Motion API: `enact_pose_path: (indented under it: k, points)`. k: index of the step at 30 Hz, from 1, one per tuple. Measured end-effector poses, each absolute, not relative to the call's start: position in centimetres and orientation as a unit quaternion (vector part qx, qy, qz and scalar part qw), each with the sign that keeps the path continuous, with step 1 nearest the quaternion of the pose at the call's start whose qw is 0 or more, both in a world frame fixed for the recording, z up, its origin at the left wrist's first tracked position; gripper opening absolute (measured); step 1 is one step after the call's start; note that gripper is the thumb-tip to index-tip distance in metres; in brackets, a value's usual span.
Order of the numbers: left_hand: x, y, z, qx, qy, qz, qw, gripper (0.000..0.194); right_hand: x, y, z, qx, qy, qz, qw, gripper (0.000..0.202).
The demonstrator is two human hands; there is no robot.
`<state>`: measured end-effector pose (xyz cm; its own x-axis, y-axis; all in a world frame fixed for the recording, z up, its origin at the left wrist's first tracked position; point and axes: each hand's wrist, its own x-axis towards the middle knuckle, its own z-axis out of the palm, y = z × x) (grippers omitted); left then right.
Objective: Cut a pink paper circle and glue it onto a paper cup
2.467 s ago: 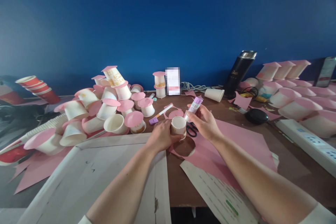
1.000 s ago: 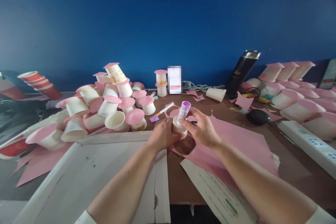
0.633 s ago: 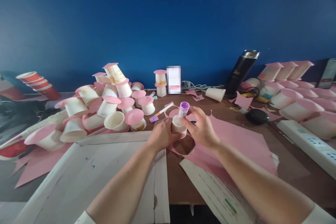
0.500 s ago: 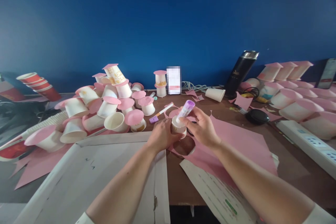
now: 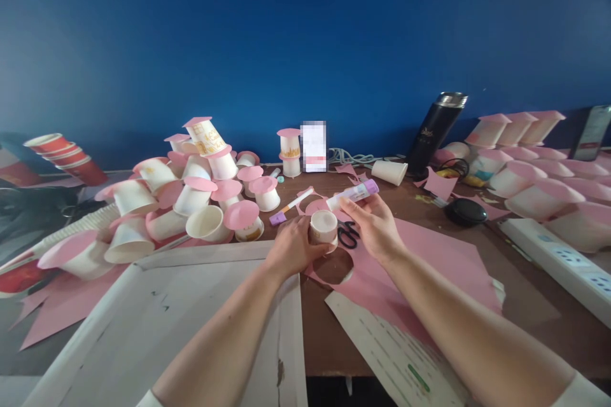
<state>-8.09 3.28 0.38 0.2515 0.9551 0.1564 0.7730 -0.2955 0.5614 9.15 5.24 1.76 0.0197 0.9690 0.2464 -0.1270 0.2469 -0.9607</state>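
The glue stick (image 5: 353, 195) is now clearing the cup (image 5: 324, 221).
The right hand (image 5: 377, 226) is pinching the glue stick, thumb against fingers; the left hand (image 5: 293, 245) is curling half-closed round the inverted cup, standing inward of the bench's (image 5: 334, 356) front edge. Contact having ended, gluing is apparently pausing.

I can't read the pixelated screen (image 5: 314, 147). The left hand (image 5: 293, 245) hides part of the paper cup (image 5: 323, 227) it grips. Only the 2 dark handle loops of the scissors (image 5: 354, 243) show. The power strip (image 5: 548, 248) is cut off at right; print on the white sheet (image 5: 375, 337) is too small to read.
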Motion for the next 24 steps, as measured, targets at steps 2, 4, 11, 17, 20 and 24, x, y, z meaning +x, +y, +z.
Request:
enact_pose_path:
  k: [2,4,11,17,20,24]
  points:
    - [-8.1,3.3,0.4,0.766,0.566,0.24,0.187,0.051,9.0,5.0,2.1,-0.402,-0.553,0.444,0.579,0.031]
    - [-8.1,3.4,0.3,0.764,0.571,0.24,0.181,0.051,9.0,4.8,2.2,-0.396,-0.566,0.434,0.578,0.033]
    - [-8.1,3.5,0.1,0.755,0.586,0.244,0.164,0.044,8.6,4.1,1.9,-0.379,-0.652,0.358,0.551,0.024]
    - [-8.1,3.5,-0.1,0.769,0.569,0.248,0.153,0.041,8.6,3.5,2.5,-0.386,-0.713,0.31,0.497,0.017]
    - [-8.2,3.5,-0.2,0.766,0.572,0.251,0.152,0.046,8.8,3.7,2.6,-0.403,-0.717,0.285,0.492,0.017]
    - [-8.2,3.5,-0.3,0.764,0.573,0.255,0.152,0.044,8.9,3.9,2.5,-0.415,-0.725,0.243,0.493,0.023]
